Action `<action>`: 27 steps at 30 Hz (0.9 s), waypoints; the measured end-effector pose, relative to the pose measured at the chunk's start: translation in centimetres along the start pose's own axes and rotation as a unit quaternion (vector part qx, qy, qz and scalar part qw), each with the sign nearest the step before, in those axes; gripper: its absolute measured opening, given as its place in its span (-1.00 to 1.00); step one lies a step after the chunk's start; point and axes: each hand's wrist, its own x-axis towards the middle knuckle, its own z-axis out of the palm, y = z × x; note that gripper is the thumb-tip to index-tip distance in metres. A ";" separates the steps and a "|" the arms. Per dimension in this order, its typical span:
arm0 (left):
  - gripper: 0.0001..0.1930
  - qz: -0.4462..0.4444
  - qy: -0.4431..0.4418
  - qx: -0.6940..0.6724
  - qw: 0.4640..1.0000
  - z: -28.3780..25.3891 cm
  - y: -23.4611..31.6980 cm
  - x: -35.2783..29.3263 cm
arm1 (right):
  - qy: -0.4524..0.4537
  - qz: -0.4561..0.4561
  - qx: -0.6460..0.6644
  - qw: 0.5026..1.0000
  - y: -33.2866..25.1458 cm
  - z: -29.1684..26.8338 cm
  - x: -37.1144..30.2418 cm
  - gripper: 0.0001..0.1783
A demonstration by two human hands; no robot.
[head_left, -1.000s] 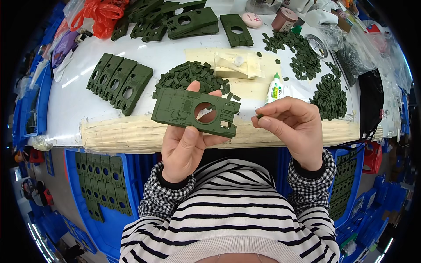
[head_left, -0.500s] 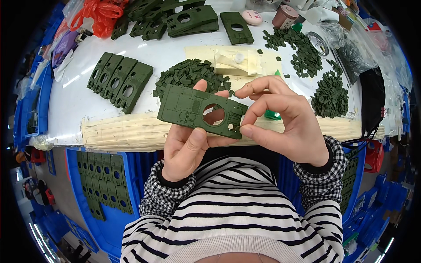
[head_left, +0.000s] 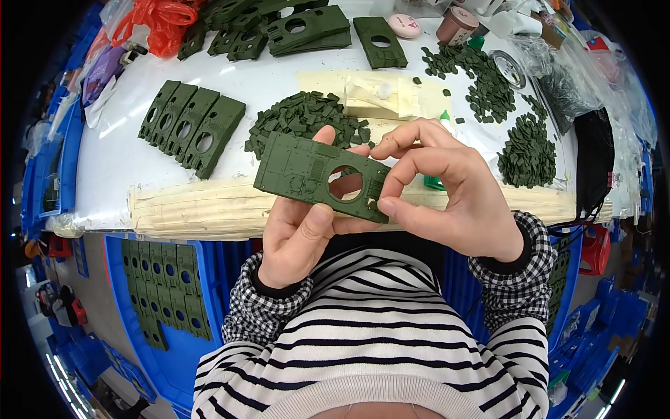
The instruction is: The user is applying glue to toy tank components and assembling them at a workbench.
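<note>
I observe the white worktable (head_left: 125, 174) beneath a green hull plate (head_left: 307, 174) held above its near edge. Left hand (head_left: 296, 234) is closed around the plate, thumb on top. Right hand (head_left: 447, 195) pinches the plate's right end, thumb and forefinger nearly shut.

Plate with a round hole (head_left: 317, 177) sits above the table's near edge (head_left: 209, 209), held between both hands: left hand (head_left: 296, 230) under and behind it, right hand (head_left: 447, 195) at its right end, thumb and forefinger touching that end. Behind the plate, on the table, a heap of small pieces (head_left: 300, 115). Left of the heap, a row of four plates (head_left: 192, 129) side by side. Right of the heap, a folded bag (head_left: 380, 98); further right, two more heaps (head_left: 527, 150). Stacked plates (head_left: 307, 28) at the far edge. A bottle (head_left: 436, 183) is mostly hidden behind the right hand. Crate of plates (head_left: 164, 286) below the table, left.
</note>
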 end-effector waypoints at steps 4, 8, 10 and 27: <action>-0.39 0.011 0.007 0.068 0.998 0.4 0.1 0.1 | 0.024 -0.013 -0.004 1.000 0.2 0.3 0.0 -0.92; -0.33 0.003 0.000 0.001 1.000 0.1 0.0 0.0 | 0.015 -0.008 -0.012 1.000 0.1 0.2 0.0 -0.92; -0.33 0.005 0.002 0.000 1.000 0.1 0.0 0.0 | -0.003 -0.002 -0.018 1.000 -0.1 0.0 0.0 -0.91; -0.33 0.005 -0.006 0.004 1.000 0.0 -0.3 0.0 | 0.000 -0.002 -0.040 0.999 -0.1 0.0 0.0 -0.91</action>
